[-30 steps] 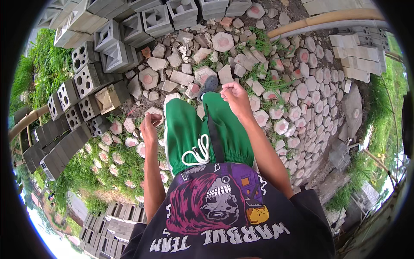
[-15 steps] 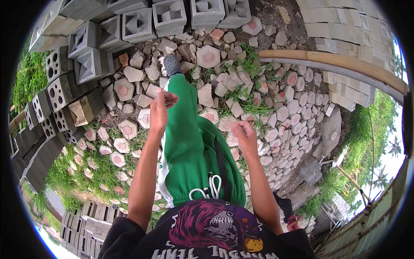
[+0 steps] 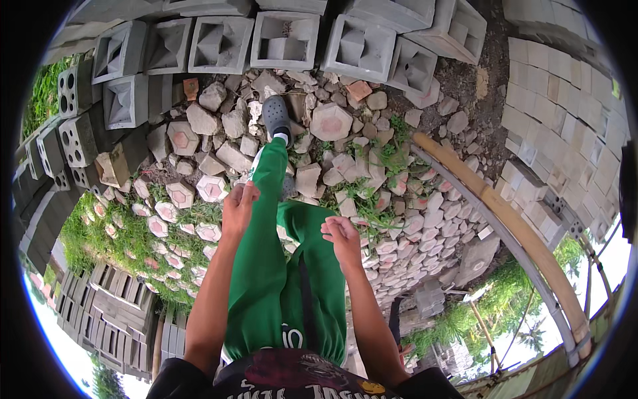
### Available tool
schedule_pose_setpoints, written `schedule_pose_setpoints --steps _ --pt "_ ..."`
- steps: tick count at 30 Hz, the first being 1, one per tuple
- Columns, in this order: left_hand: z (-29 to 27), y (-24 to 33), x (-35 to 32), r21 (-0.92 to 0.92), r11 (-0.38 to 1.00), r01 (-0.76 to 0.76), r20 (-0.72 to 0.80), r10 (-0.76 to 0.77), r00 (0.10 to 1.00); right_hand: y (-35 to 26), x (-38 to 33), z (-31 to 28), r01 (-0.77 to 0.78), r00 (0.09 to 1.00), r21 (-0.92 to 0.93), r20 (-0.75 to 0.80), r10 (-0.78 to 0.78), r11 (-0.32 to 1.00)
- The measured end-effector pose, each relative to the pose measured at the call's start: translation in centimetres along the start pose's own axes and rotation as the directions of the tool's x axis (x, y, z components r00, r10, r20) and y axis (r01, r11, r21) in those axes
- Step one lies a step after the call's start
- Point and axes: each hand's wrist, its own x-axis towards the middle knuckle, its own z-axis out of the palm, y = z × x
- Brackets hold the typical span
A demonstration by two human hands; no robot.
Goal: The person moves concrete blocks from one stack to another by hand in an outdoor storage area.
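Note:
My left hand [image 3: 239, 211] hangs in front of my green trousers [image 3: 266, 279], fingers curled in, with nothing seen in it. Over my other leg is my right hand [image 3: 343, 241], its fingers bent loosely toward the palm and nothing visible in them. Neither hand touches a block or a stone. Below and ahead, a grey clog [image 3: 276, 113] is on my forward foot, among broken stones [image 3: 234, 124]. Near it lies a hexagonal paver [image 3: 330, 122] with a reddish middle. My rear foot is mostly hidden behind the trouser leg.
Hollow grey concrete blocks [image 3: 286, 40] form a row ahead, with holed blocks [image 3: 78, 141] at the left. A bamboo pole [image 3: 492, 199] and a grey pipe [image 3: 488, 223] cross the right. Pale blocks [image 3: 565, 100] are stacked beyond. Many hexagonal pavers and grass cover the uneven ground.
I have moved forward, so the hollow blocks look nearer. The bamboo pole now slants down the right side. My left hand's fingers have curled in; my right hand sits further left in view.

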Motion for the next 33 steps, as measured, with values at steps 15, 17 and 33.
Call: schedule_pose_setpoints --steps 15,17,33 --pt "21.2 12.4 16.5 0.406 0.912 -0.05 0.125 -0.002 0.992 -21.1 23.3 -14.6 0.279 0.909 0.114 -0.351 -0.224 0.953" --pt "26.0 16.2 18.1 0.286 0.948 -0.137 0.122 0.106 0.987 -24.2 27.3 -18.4 0.266 0.861 0.101 -0.472 -0.189 0.959" --pt "51.2 37.7 28.2 0.287 0.949 0.128 -0.267 -0.049 0.963 -45.7 46.7 -32.0 0.517 0.791 -0.472 -0.057 -0.61 0.714"
